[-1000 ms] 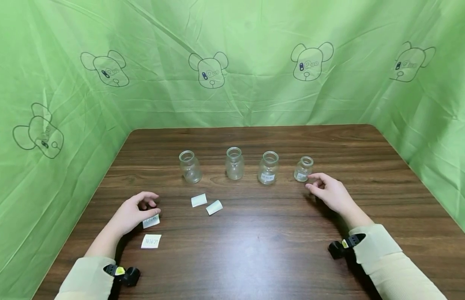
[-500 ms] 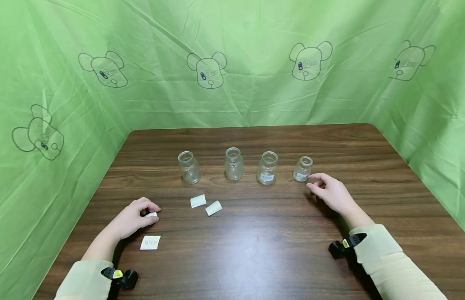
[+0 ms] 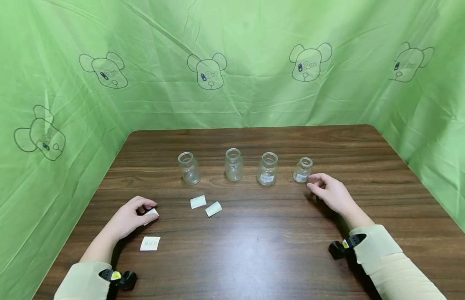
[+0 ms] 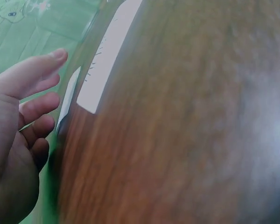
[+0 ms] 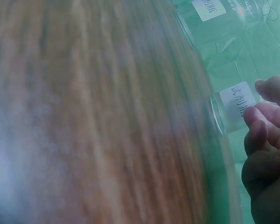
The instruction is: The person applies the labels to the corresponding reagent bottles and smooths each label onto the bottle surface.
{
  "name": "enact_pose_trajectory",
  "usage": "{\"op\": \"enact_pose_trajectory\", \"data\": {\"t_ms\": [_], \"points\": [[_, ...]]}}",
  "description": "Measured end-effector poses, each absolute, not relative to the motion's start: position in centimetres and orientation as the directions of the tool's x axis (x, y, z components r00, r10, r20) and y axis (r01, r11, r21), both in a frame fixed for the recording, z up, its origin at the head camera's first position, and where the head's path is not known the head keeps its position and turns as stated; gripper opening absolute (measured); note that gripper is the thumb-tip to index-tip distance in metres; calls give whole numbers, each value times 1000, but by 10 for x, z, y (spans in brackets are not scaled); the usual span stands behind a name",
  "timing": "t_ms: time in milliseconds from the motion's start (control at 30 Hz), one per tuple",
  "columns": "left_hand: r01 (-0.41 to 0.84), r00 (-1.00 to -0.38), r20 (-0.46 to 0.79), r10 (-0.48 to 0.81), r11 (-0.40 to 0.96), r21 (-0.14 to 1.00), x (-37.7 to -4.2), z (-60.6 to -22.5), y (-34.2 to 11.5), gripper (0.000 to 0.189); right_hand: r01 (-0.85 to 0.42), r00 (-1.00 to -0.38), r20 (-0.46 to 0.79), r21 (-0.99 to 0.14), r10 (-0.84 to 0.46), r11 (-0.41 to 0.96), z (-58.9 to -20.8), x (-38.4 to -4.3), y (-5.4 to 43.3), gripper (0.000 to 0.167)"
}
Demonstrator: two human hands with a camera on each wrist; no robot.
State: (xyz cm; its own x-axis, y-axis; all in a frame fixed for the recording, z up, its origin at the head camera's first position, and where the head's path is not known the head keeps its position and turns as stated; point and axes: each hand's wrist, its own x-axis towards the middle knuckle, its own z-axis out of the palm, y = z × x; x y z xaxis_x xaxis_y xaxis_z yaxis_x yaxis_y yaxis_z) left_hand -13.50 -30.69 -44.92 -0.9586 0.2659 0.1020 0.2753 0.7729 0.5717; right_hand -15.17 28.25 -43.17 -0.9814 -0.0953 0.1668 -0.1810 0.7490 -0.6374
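Observation:
My left hand [image 3: 130, 216] is low over a white paper label [image 3: 153, 211], its thumb overlapping the slip and its fingers loosely bent; part of the slip is hidden. Nearer to me lies another label [image 3: 150, 243] with handwriting on it. In the left wrist view, a gap shows between thumb and fingers, with the far label [image 4: 69, 99] beyond the fingertips. At the right, my right hand [image 3: 330, 192] rests with bent fingers beside a small glass jar [image 3: 302, 170]. Its fingertips overlap the edge of the jar's written label [image 5: 236, 99] in the right wrist view.
Left of the small jar stand a labelled glass jar [image 3: 267, 168] and two unlabelled ones, a middle jar [image 3: 234, 165] and a left jar [image 3: 189, 168]. Two more slips, a flat one [image 3: 198, 201] and a curled one [image 3: 213, 209], lie before them. Green curtain [image 3: 247, 100] surrounds the table.
My left fingers closed in toward the far label half a second ago, then parted slightly, and more of the slip shows now. The right hand and the jars stay put.

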Motion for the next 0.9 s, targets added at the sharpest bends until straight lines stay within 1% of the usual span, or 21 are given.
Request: {"op": "enact_pose_trajectory", "data": {"t_ms": [100,300,400,600,700,900], "points": [[273,-959,89,271,786,555,-135,-448,-308,31,-181,-981,167,-641,-95,746,-432,-151,282,32],[315,-947,112,301,801,509,-137,-446,-305,14,-176,-982,163,-640,-92,748,-432,-151,283,32],[320,-947,136,291,808,495,-139,-443,-302,10,-177,-982,163,-636,-93,751,-431,-151,283,33],[350,-937,211,280,783,514,-149,-435,-290,19,-173,-983,158,-641,-91,748,-430,-151,280,33],[369,-928,245,280,779,507,-154,-432,-284,21,-176,-983,159,-644,-94,745,-429,-152,278,34],[374,-925,270,267,766,523,-159,-424,-269,26,-185,-981,167,-645,-99,741,-428,-153,273,33]]}}
